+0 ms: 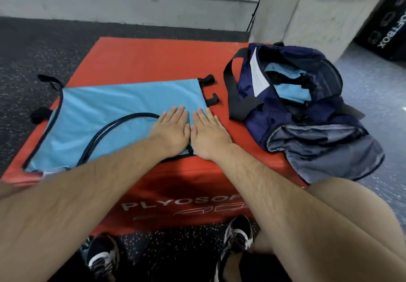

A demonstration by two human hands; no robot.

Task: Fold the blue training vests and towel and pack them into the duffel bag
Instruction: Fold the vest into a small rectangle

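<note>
Beside the duffel bag (pixel 318 116), left hand (pixel 170 131) and right hand (pixel 209 136) lie flat on vest (pixel 109 110).

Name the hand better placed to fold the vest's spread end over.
Left, probably: the left hand lies on the vest toward that end; the right hand presses its opposite edge.

1 vest (pixel 123 110), 1 bag (pixel 307 125), 1 red box (pixel 153 62), 1 black box (pixel 383 18), 2 shoes (pixel 103 257), 2 hands: left hand (pixel 170 131), right hand (pixel 208 136).
</note>
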